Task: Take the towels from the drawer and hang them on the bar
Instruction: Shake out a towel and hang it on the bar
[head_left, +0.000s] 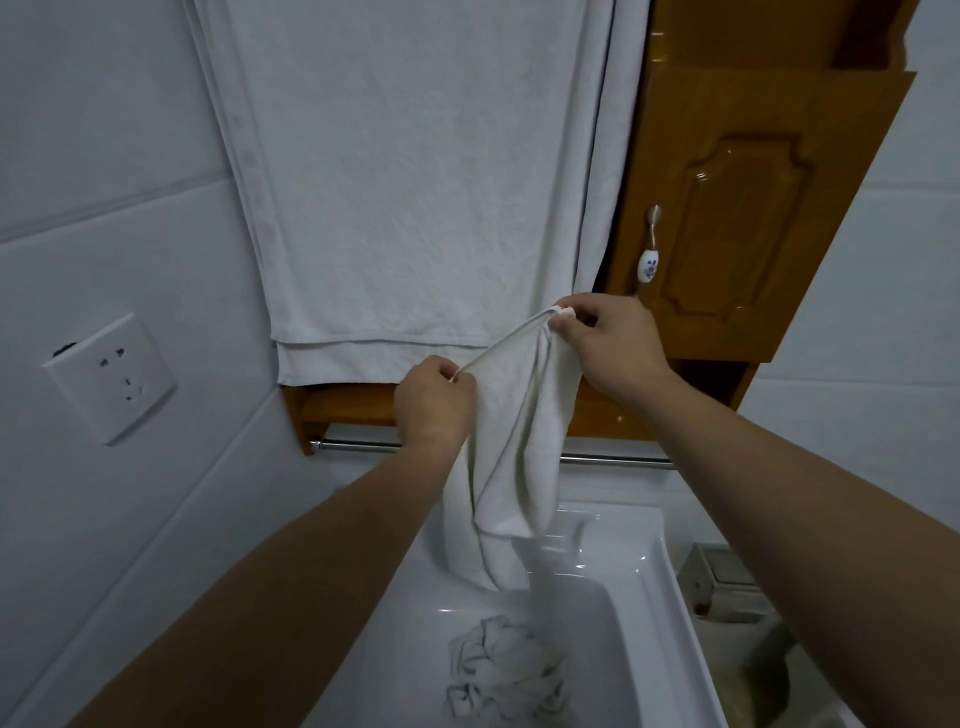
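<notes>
two hands (434, 397) (605, 340) pinch one small towel (511, 457).

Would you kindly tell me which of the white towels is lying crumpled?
The crumpled towel in the sink. The large towel hangs flat above, and the small towel is stretched between the left hand and right hand.

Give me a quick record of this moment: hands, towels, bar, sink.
left hand: pinches small towel at its top edge
right hand: pinches its other top corner
small towel: held up, drooping over sink, not on bar
bar: chrome, nothing hung where visible
big towel: hangs flat on the wall above
sink: white, crumpled cloth in basin
</notes>
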